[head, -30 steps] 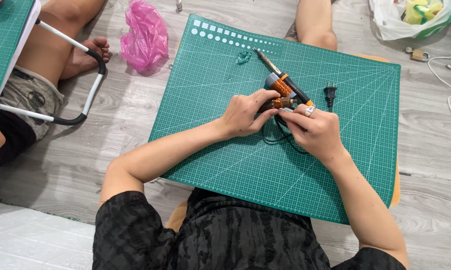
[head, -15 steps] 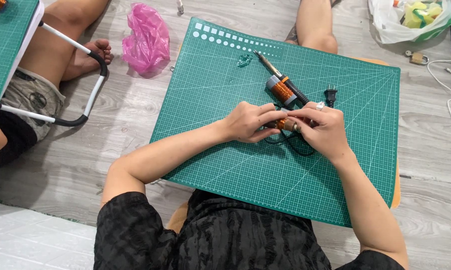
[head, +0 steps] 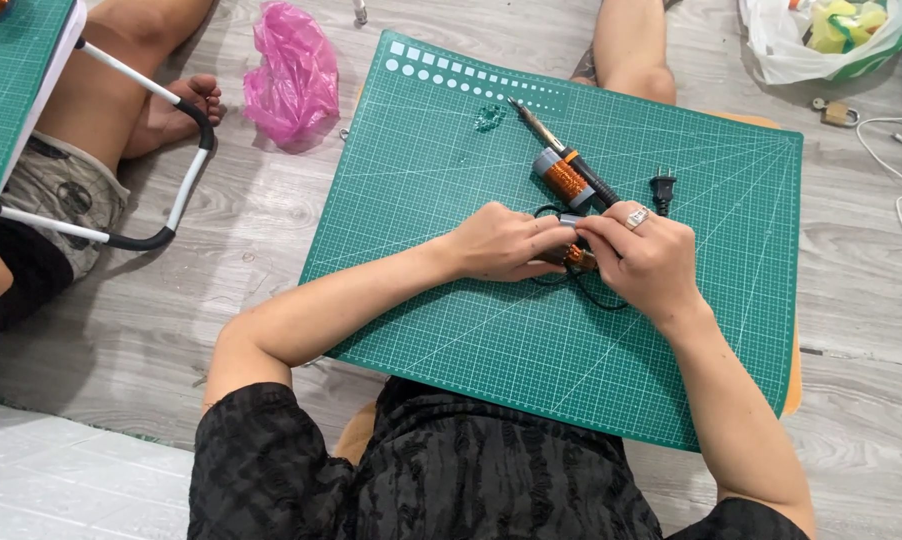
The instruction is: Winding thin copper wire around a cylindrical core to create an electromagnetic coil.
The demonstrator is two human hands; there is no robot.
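The left hand and right hand are pinched together on a small orange-and-grey cylindrical part at the green gridded cutting mat's middle; the black cord is best kept slack.

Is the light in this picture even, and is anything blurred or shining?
Head view: soft, even light; faint shadows under both hands, left hand and right hand, on the green mat. Mat grid and soldering iron look sharp. Mild glare on the pink bag.

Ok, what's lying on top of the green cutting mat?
On the cutting mat: a soldering iron, its plug and black cord. Both hands cover a small orange part; the rest is hidden.
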